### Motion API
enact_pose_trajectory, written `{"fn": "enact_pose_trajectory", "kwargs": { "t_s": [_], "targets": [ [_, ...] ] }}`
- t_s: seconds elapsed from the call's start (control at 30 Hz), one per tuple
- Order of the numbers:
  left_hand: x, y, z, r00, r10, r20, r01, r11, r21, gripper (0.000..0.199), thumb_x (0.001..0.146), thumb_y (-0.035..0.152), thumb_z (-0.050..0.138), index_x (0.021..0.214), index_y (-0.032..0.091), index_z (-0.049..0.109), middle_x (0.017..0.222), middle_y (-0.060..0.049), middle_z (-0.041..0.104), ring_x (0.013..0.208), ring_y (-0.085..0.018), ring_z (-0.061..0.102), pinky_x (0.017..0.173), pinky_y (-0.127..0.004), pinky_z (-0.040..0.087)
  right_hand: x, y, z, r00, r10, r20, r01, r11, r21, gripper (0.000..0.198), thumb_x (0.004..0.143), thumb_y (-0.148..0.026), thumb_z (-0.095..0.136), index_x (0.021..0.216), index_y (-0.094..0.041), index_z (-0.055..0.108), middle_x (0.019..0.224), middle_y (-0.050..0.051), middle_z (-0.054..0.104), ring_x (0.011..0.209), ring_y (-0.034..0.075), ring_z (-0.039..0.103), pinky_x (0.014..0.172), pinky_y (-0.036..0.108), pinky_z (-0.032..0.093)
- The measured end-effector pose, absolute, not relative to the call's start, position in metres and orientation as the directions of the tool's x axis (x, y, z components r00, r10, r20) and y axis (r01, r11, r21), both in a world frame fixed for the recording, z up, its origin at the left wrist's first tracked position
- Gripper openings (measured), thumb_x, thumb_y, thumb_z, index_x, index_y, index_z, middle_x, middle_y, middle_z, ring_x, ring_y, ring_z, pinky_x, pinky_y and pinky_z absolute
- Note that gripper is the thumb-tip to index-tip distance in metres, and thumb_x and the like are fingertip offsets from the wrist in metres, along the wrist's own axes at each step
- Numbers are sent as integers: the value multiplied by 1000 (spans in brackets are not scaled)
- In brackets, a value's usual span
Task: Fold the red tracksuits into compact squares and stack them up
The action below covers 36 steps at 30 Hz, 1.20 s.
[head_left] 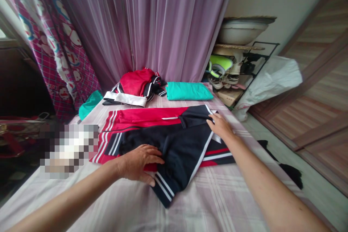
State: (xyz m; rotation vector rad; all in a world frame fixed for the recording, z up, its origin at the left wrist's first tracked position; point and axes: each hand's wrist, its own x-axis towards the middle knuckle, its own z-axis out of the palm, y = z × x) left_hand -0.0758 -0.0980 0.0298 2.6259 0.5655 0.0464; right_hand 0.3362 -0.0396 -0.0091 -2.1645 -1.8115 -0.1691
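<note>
A red and dark navy track jacket (174, 141) with white-striped cuffs and hem lies flat on the bed. One dark sleeve (190, 163) slants across its front, and its striped cuff points towards me. My left hand (141, 161) rests on the jacket beside this cuff, palm down with fingers apart. At the collar end on the right, my right hand (219, 126) touches the dark fabric near the white trim, its fingers spread over the cloth. The other dark sleeve's striped cuff lies left of my left hand.
Behind the jacket sit a crumpled red and black garment pile (137, 83) and a folded teal cloth (189, 91). The checked bedsheet (217, 199) runs to the bed's edges. Purple curtains (163, 25) hang behind; a shoe rack (255, 69) and white bag (274, 79) stand right.
</note>
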Motion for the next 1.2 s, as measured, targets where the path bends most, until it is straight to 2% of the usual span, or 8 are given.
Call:
{"fn": "enact_pose_trajectory", "kwargs": {
  "t_s": [0.17,0.37,0.6,0.7,0.8,0.87,1.0,1.2],
  "targets": [
    [-79,-104,25,903,407,-140,430,-848,310,82,69,62,76,141,30,54,149,-11,52,140,-35,44,119,-55,27,330,-47,-15,195,919,343,975,-145,-167,42,93,-36,48,126,-18,67,144,16,52,120,32,59,103,43,47],
    [-78,-120,24,918,396,23,389,-910,143,84,73,39,81,148,30,43,157,-13,42,140,-33,44,116,-50,34,326,-55,-26,179,891,416,975,-106,-193,43,94,-35,45,123,-15,70,140,19,55,125,32,57,106,44,46],
    [-68,-136,13,962,232,142,221,-971,88,27,94,24,56,120,25,63,143,-8,59,135,-25,52,118,-46,33,338,-49,-35,80,872,483,968,47,-246,36,92,-28,44,109,-23,76,126,9,69,117,26,62,107,42,47],
    [-65,-135,18,921,302,247,260,-947,188,26,99,16,40,115,21,60,126,-10,69,119,-20,63,110,-41,43,348,-49,-33,26,896,443,961,99,-257,40,89,-18,42,111,-23,75,123,8,71,117,24,62,108,42,47],
    [-71,-127,41,757,545,361,401,-823,402,23,101,23,37,111,20,57,94,-5,72,84,-16,69,84,-30,55,361,-50,-32,-5,928,373,960,109,-257,51,81,-6,41,117,-22,73,127,7,70,121,23,60,109,40,46],
    [-79,-119,62,517,720,462,477,-691,544,23,101,33,38,107,20,56,78,-1,66,68,-14,64,68,-26,55,368,-51,-32,-29,940,340,964,116,-237,58,75,-2,43,120,-22,72,130,6,68,124,23,58,111,39,44],
    [-96,-100,98,108,853,511,303,-518,800,37,94,55,48,106,20,55,85,0,64,75,-16,66,70,-30,58,367,-44,-25,-68,954,292,976,124,-179,65,72,-1,47,128,-24,67,139,6,61,129,24,53,111,40,43],
    [-108,-97,114,-70,921,382,94,-375,922,49,77,67,66,98,23,55,79,4,65,70,-16,68,71,-31,61,350,-21,-2,-64,977,202,994,80,-70,47,84,-18,54,129,-26,67,146,9,54,134,29,46,107,44,41]
  ]
}}
